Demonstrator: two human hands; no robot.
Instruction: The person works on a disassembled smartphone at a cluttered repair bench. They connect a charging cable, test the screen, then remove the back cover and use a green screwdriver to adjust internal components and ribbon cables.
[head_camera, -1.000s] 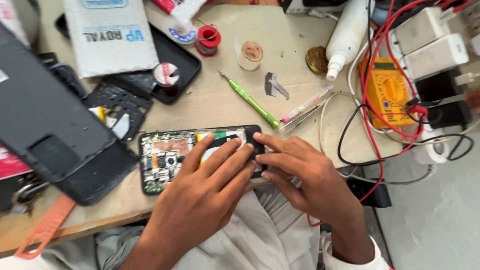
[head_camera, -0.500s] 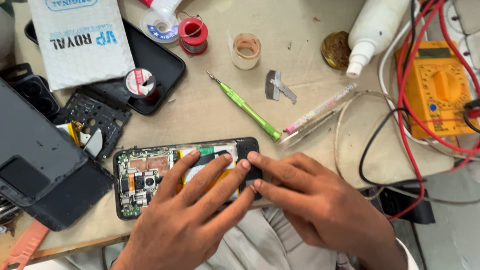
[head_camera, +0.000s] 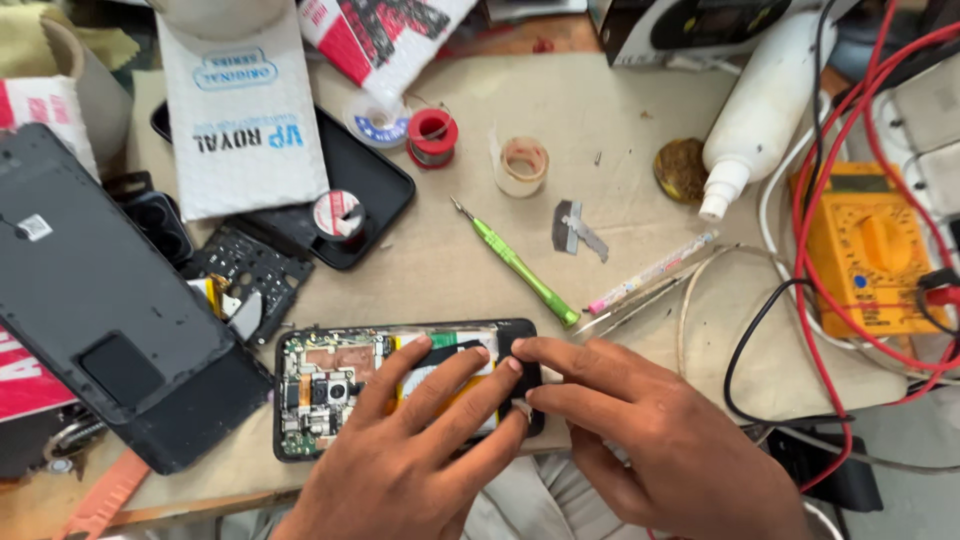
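The opened smartphone (head_camera: 330, 385) is lying flat at the near edge of the workbench (head_camera: 620, 120), its back cover off and the circuit board and camera module showing at its left end. The left hand (head_camera: 420, 450) is pressing down on the phone's battery area, fingers spread and stretched flat across it, gripping nothing. The right hand (head_camera: 640, 420) is coming in from the phone's right end, index finger and thumb pinching close together at that edge; whether they are actually holding anything small there I cannot tell.

Left of the phone, the dark grey back cover (head_camera: 100, 300) is lying tilted across the bench, and just above the phone's left corner a black inner frame plate (head_camera: 245, 270) is resting. Beyond the phone, a green-handled screwdriver (head_camera: 520, 265) is lying diagonally, tip pointing away from it. Further beyond it, a roll of tape (head_camera: 522, 165) and a red solder spool (head_camera: 433, 135) are sitting. Right of the phone, a yellow multimeter (head_camera: 870, 250) is sitting among red and black leads (head_camera: 810, 300), and a white squeeze bottle (head_camera: 760, 110) is lying well beyond the phone's right end.
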